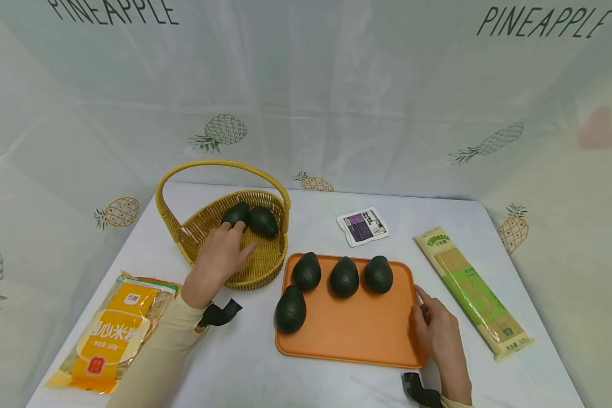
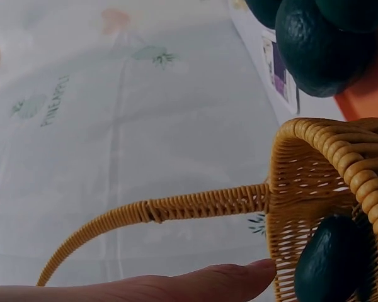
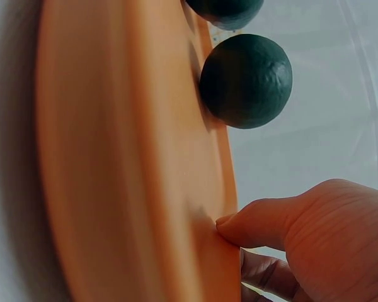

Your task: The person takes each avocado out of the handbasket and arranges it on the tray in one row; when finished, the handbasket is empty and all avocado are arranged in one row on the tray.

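Note:
My left hand (image 1: 219, 255) reaches into a yellow wicker basket (image 1: 257, 277), its fingertips at the near end of a dark green avocado (image 1: 236, 213). Its thumb sticks out straight, apart from the fruit. Beside that one lies a second avocado (image 1: 263, 221), visible below the thumb's level in the left wrist view too. At the right edge of an orange tray (image 1: 357, 334), my right hand (image 1: 441, 328) pinches the rim, thumb on top and fingers outside. Several avocados sit on the tray, one (image 1: 290, 309) at its left edge and another (image 3: 246, 81) nearest the right hand.
A bag of rice noodles (image 1: 114, 334) lies left, under the left forearm in the head view. Right of the tray is a long green-and-cream noodle packet (image 1: 471, 292). Behind the tray lies a small white-and-purple sachet (image 1: 363, 226). The basket's tall handle (image 1: 219, 162) arches above it.

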{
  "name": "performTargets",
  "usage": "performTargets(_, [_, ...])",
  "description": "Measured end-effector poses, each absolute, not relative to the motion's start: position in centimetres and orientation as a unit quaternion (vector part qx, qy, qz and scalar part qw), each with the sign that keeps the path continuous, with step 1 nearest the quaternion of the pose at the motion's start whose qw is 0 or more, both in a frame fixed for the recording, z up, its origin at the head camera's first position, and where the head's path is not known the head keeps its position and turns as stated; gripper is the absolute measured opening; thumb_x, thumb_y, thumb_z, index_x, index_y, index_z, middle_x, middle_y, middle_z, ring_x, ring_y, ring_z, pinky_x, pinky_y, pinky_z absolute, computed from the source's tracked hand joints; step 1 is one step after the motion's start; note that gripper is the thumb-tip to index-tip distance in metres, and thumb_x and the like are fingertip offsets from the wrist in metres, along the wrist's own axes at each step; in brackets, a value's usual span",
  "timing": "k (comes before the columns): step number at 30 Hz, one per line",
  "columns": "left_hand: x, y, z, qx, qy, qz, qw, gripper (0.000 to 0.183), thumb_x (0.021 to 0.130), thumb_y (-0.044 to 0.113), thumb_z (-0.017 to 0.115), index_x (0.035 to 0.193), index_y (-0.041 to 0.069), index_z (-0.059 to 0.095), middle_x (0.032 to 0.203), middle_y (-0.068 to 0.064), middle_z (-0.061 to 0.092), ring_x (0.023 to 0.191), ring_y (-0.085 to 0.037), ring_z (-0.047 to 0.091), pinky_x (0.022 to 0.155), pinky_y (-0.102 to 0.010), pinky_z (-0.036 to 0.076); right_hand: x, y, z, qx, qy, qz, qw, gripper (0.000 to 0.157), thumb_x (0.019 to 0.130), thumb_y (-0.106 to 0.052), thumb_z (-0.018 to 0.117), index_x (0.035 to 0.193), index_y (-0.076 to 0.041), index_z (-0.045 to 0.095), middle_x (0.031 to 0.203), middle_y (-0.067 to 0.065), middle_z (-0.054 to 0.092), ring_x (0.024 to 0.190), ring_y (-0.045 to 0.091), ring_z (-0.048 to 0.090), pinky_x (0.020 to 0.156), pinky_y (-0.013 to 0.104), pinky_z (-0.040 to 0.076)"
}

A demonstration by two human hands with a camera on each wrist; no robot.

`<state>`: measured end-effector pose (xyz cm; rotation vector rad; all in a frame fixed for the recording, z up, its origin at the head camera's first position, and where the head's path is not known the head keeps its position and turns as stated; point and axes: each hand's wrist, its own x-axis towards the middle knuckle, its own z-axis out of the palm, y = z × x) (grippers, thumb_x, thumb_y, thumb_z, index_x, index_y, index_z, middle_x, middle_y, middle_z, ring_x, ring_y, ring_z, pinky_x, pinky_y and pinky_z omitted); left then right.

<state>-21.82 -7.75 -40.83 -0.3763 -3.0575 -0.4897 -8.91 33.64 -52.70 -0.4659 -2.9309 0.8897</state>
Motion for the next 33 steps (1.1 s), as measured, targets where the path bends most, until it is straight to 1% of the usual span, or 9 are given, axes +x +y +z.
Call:
performTargets(3, [-22.1,-7.6,-40.8,-0.124,-0.98,-0.153,0.0,0.049,0.101,0.022,0.075,0.134,-0.012,0.061,0.118,-0.035,0.067,0.106,-0.053,0.067,0.092,-0.061,0.057,-8.9,33.6,-52.7,-0.151,-0.946,0.287,0.021,0.05,0.103,-0.004,0.063,0.153,0.0,0.056,0.089,0.015,0.062,0.074,0.022,0.052,0.06,0.025,0.039])
performTargets(9, [-23.1,-7.3,-40.7,-0.138,-0.977,-0.16,-0.027,0.051,0.102,0.022,0.073,0.137,-0.013,0.059,0.118,-0.034,0.068,0.103,-0.048,0.07,0.089,-0.058,0.059,-9.0,33.6,-52.7,-0.154,-0.945,0.289,0.02,0.051,0.103,-0.004,0.063,0.153,0.0,0.056,0.09,0.015,0.062,0.074,0.023,0.053,0.06,0.025,0.04])
performTargets(13, [-23.8,-7.3,-40.8,-0.134,-0.976,-0.161,-0.051,0.055,0.103,0.023,0.072,0.141,-0.013,0.056,0.124,-0.035,0.068,0.11,-0.05,0.07,0.094,-0.058,0.059,-9.0,33.7,-52.7,-0.153,-0.945,0.289,0.019,0.051,0.103,-0.005,0.063,0.153,0.0,0.056,0.09,0.015,0.062,0.075,0.023,0.053,0.06,0.024,0.04])
performTargets(15, [-24.1,-7.3,-41.0,-0.136,-0.976,-0.161,-0.053,0.056,0.103,0.023,0.072,0.142,-0.014,0.054,0.125,-0.035,0.068,0.112,-0.05,0.07,0.096,-0.058,0.059,-9.0,33.7,-52.7,-0.154,-0.945,0.289,0.018,0.051,0.104,-0.005,0.063,0.154,0.0,0.056,0.09,0.015,0.062,0.074,0.023,0.053,0.06,0.024,0.04])
performTargets(19, [-24.8,-7.2,-41.2,-0.135,-0.975,-0.164,-0.06,0.063,0.103,0.021,0.073,0.148,-0.015,0.049,0.135,-0.037,0.064,0.121,-0.05,0.067,0.101,-0.059,0.058,-9.1,33.6,-52.6,-0.155,-0.944,0.291,0.018,0.051,0.103,-0.004,0.063,0.154,-0.001,0.056,0.09,0.015,0.062,0.074,0.023,0.053,0.059,0.024,0.04])
performTargets(22, [-25.2,-6.9,-41.3,-0.129,-0.976,-0.16,-0.066,0.069,0.102,0.021,0.074,0.153,-0.015,0.044,0.144,-0.039,0.058,0.13,-0.054,0.062,0.107,-0.062,0.054,-9.1,33.6,-52.6,-0.155,-0.944,0.292,0.019,0.051,0.103,-0.004,0.063,0.153,-0.001,0.056,0.09,0.015,0.062,0.074,0.022,0.053,0.059,0.024,0.04])
performTargets(24, [-25.4,-6.8,-41.5,-0.126,-0.977,-0.158,-0.072,0.071,0.102,0.021,0.075,0.154,-0.014,0.042,0.148,-0.04,0.054,0.132,-0.056,0.06,0.108,-0.063,0.053,-9.1,33.6,-52.7,-0.155,-0.944,0.291,0.021,0.051,0.103,-0.004,0.063,0.153,-0.001,0.056,0.09,0.015,0.062,0.074,0.022,0.053,0.059,0.023,0.04])
performTargets(28, [-25.6,-6.5,-41.5,-0.125,-0.977,-0.157,-0.077,0.072,0.101,0.02,0.076,0.155,-0.013,0.042,0.151,-0.041,0.051,0.135,-0.058,0.057,0.11,-0.064,0.052,-9.1,33.6,-52.7,-0.155,-0.944,0.29,0.021,0.051,0.103,-0.004,0.063,0.153,-0.001,0.056,0.09,0.015,0.062,0.074,0.023,0.053,0.059,0.023,0.041])
performTargets(33, [-25.9,-6.3,-41.8,-0.126,-0.978,-0.151,-0.076,0.071,0.099,0.018,0.078,0.155,-0.011,0.044,0.151,-0.04,0.049,0.137,-0.059,0.054,0.11,-0.066,0.051,-9.1,33.6,-52.6,-0.158,-0.943,0.292,0.012,0.051,0.103,-0.004,0.063,0.154,-0.001,0.056,0.091,0.016,0.063,0.075,0.023,0.054,0.059,0.024,0.041])
